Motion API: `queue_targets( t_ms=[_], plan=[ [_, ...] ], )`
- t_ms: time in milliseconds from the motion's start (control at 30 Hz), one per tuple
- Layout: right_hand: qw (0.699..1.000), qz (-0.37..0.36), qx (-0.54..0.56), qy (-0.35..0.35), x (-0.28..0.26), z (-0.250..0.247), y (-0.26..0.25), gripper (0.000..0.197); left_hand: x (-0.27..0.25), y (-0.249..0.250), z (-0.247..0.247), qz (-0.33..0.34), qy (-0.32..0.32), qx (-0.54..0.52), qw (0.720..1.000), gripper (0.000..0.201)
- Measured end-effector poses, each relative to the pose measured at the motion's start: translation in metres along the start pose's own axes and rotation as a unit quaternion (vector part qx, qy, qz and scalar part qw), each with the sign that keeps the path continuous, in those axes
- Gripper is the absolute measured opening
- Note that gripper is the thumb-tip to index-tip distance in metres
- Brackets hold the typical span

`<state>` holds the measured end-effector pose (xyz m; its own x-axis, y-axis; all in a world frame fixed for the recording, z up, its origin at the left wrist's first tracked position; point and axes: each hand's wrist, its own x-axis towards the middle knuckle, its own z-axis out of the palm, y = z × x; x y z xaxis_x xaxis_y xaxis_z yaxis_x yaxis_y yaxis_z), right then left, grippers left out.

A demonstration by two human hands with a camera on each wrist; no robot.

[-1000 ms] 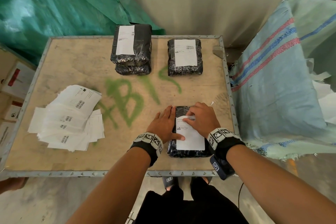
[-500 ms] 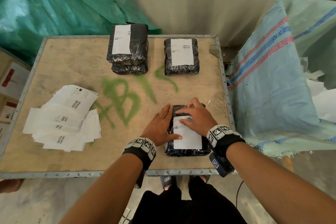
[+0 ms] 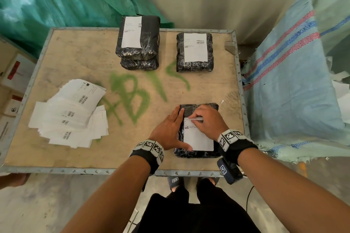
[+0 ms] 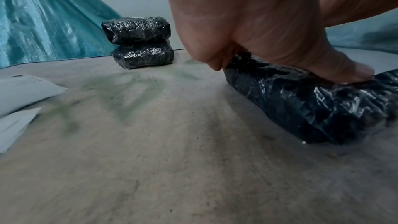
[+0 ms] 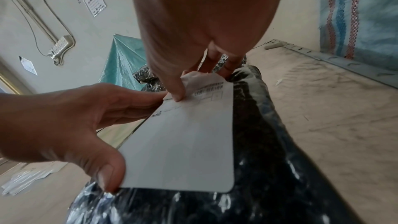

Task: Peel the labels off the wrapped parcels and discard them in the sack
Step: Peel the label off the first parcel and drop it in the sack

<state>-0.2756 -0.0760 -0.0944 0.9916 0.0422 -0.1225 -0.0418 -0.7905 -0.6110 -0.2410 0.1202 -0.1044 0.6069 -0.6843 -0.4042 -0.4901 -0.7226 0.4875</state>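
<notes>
Pinching the lifted far edge of the label [image 3: 197, 136], the right hand [image 3: 208, 121] has its fingers curled on the paper. The left hand [image 3: 168, 130] lies flat, steadying the near parcel [image 3: 197, 154] at five o'clock on the worktop [image 3: 75, 58]; the sack [image 3: 291, 89] stands at three o'clock.

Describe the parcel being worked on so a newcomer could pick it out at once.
Find the wooden table with green spray paint. At its near right corner, beside the striped sack, lies one black wrapped parcel. Unlike the far parcels, it sits under both hands: left hand steadying it, right hand lifting its label's far edge.
</notes>
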Motion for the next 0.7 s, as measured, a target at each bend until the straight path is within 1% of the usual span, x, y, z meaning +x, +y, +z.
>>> queue_targets(
  t_ms=[200, 367, 500, 600, 700],
  plan=[
    [1.0, -0.016, 0.01, -0.022, -0.001, -0.004, 0.001, 0.006, -0.002, 0.004, -0.003, 0.003, 0.006, 0.011, 1.0, 0.144],
    [0.999, -0.016, 0.004, -0.045, 0.0, -0.009, -0.003, 0.005, -0.004, 0.006, -0.004, -0.001, -0.003, 0.019, 1.0, 0.143],
    [0.998, -0.019, -0.011, -0.054, -0.001, -0.009, -0.007, 0.009, -0.005, 0.008, -0.007, -0.004, -0.008, 0.031, 0.999, 0.143],
    [0.998, -0.022, -0.012, -0.055, -0.004, -0.009, -0.006, 0.013, -0.004, 0.007, -0.004, -0.019, -0.02, 0.04, 0.999, 0.144],
    [0.998, -0.029, -0.01, -0.058, -0.006, -0.011, -0.004, 0.015, 0.0, 0.004, -0.002, -0.017, -0.023, 0.072, 0.997, 0.145]
  ],
)
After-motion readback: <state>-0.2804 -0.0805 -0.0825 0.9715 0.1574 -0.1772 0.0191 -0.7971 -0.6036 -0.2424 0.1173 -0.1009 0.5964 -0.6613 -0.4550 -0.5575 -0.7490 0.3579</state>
